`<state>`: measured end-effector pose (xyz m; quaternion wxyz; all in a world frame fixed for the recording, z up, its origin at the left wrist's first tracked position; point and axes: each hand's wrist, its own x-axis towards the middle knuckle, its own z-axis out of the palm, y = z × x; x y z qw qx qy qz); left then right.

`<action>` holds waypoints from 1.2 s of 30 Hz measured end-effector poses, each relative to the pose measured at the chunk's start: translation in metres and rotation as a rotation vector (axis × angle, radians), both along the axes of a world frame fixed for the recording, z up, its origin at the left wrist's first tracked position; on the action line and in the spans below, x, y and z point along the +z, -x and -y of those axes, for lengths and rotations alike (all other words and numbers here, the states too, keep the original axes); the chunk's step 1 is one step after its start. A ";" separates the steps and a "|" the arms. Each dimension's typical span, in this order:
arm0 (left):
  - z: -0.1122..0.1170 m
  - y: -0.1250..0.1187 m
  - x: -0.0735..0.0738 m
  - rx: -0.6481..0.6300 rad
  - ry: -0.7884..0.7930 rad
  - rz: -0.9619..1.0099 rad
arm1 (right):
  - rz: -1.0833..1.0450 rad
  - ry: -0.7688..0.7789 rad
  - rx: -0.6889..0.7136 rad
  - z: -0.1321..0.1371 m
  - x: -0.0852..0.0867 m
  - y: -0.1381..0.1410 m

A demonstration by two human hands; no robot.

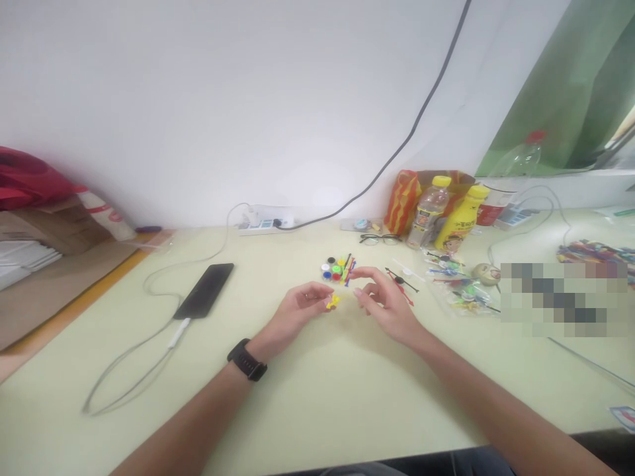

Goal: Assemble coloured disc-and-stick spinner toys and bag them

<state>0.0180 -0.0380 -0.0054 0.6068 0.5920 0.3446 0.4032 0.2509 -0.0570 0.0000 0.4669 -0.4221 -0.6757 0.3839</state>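
Note:
My left hand (300, 305), a black watch on its wrist, pinches a small yellow plastic piece (333, 301) at its fingertips over the pale table (317, 390). My right hand (384, 303) hovers just right of it, fingers curled and apart, holding nothing that I can see. Just behind the fingers lies a cluster of small coloured caps and thin sticks (338, 269). More thin sticks, black and red (401, 283), lie right of the right hand.
A black phone (205, 289) on a white cable lies at the left. A power strip (262, 223), glasses (380, 238), two yellow-capped bottles (449, 218), an orange bag and a clear packet of coloured parts (459, 287) stand at the back right.

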 end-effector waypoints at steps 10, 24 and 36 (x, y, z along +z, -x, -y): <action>0.000 0.000 0.002 0.046 -0.004 -0.029 | -0.132 0.210 0.045 0.008 -0.003 0.008; 0.004 -0.002 0.003 -0.021 0.008 -0.068 | -0.251 0.285 0.190 0.001 -0.007 0.014; 0.007 -0.003 0.005 -0.021 0.056 -0.045 | -0.172 0.288 0.178 0.002 -0.007 0.014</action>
